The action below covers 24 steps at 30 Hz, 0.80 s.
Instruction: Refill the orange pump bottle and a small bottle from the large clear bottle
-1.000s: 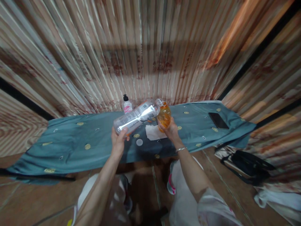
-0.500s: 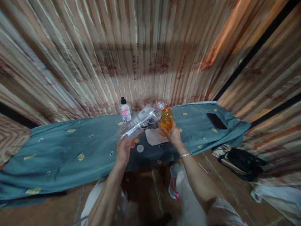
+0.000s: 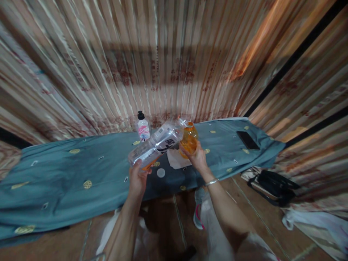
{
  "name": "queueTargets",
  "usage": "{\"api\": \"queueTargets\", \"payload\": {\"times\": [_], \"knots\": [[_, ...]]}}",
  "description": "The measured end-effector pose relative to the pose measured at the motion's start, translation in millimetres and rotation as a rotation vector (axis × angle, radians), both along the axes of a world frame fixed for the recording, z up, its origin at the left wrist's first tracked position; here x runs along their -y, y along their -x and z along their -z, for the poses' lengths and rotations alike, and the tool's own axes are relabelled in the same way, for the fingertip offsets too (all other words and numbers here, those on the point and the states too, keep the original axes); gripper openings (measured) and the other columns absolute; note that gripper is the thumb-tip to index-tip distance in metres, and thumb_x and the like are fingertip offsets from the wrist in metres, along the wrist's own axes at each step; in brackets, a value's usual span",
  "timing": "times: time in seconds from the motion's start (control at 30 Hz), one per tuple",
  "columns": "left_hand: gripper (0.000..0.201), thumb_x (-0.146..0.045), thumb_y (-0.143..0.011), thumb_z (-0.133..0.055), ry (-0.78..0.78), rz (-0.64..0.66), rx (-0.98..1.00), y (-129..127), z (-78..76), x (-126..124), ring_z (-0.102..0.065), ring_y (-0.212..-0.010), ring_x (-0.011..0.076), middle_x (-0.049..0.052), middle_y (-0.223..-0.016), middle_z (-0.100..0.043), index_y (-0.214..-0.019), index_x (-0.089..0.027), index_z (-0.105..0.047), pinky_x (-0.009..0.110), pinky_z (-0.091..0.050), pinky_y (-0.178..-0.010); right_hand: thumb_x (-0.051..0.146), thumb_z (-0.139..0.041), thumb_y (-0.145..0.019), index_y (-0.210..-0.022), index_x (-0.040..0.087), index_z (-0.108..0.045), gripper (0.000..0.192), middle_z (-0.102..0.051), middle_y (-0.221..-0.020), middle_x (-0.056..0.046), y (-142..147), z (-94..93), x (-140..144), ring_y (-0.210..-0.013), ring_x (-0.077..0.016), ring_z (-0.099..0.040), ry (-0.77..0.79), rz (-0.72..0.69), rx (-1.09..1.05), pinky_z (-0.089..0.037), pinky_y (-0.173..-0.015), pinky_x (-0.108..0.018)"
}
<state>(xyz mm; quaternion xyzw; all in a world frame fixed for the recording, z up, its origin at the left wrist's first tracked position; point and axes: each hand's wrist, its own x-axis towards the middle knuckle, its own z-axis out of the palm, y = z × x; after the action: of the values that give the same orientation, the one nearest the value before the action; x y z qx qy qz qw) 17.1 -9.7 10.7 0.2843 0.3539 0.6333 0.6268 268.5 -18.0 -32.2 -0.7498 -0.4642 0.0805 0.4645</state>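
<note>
My left hand (image 3: 137, 177) grips the base of a clear plastic bottle (image 3: 156, 146) that is tipped nearly flat, its open mouth against the top of an orange container (image 3: 189, 139). My right hand (image 3: 198, 158) holds that orange container upright above the blue-green cloth (image 3: 81, 170). A white tissue (image 3: 175, 159) lies on the cloth just under the two bottles, and a small white bottle cap (image 3: 161, 173) lies near my left hand.
A small white bottle with a black cap (image 3: 143, 127) stands at the back by the striped curtain. A dark phone (image 3: 247, 140) lies on the cloth's right end. A black bag (image 3: 274, 183) and white bags (image 3: 312, 221) sit on the floor at right.
The clear bottle stays tipped against the orange container. Both hands shifted slightly as the view swung; the bottle's angle is a little flatter than half a second ago.
</note>
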Motion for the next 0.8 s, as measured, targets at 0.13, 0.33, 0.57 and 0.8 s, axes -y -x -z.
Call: {"api": "queueTargets", "payload": {"times": [0.13, 0.33, 0.57, 0.8], "knots": [[0.048, -0.049, -0.059, -0.088, -0.012, -0.028, -0.016, 2, -0.6, -3, -0.066, -0.053, 0.0162, 0.002, -0.074, -0.077, -0.093, -0.019, -0.073, 0.021, -0.043, -0.042, 0.063, -0.080, -0.079, -0.137, 0.016, -0.059, 0.077, -0.082, -0.116, -0.019, 13, -0.7, -6, -0.103, -0.0369, -0.081, -0.026, -0.026, -0.022, -0.065, -0.086, -0.046], [0.056, -0.054, -0.055, -0.091, -0.003, -0.073, -0.051, 8, -0.4, -7, -0.065, -0.053, 0.0153, 0.002, -0.074, -0.076, -0.094, -0.019, -0.072, 0.020, -0.040, -0.042, 0.063, -0.079, -0.080, -0.136, 0.019, -0.060, 0.074, -0.082, -0.118, -0.016, 19, 3.7, -11, -0.106, -0.0344, -0.080, -0.066, -0.055, -0.068, -0.065, -0.088, -0.044], [0.050, -0.052, -0.059, -0.089, -0.041, -0.045, -0.047, 20, -1.9, -4, -0.066, -0.055, 0.0162, 0.003, -0.075, -0.075, -0.091, -0.019, -0.071, 0.021, -0.042, -0.041, 0.053, -0.080, -0.080, -0.139, 0.018, -0.058, 0.072, -0.082, -0.116, -0.016, 10, 8.4, -11, -0.104, -0.0354, -0.080, -0.075, -0.065, -0.019, -0.065, -0.088, -0.046], [0.044, -0.037, -0.058, -0.089, 0.109, 0.064, -0.061, 15, 6.7, 9, -0.075, -0.068, 0.0242, 0.004, -0.082, -0.078, -0.095, -0.020, -0.072, 0.030, -0.061, -0.050, 0.036, -0.064, -0.087, -0.120, 0.020, -0.072, 0.037, -0.083, -0.106, -0.014, 6, 9.0, -6, -0.097, -0.0323, -0.081, -0.043, -0.154, 0.044, -0.065, -0.084, -0.041]]}}
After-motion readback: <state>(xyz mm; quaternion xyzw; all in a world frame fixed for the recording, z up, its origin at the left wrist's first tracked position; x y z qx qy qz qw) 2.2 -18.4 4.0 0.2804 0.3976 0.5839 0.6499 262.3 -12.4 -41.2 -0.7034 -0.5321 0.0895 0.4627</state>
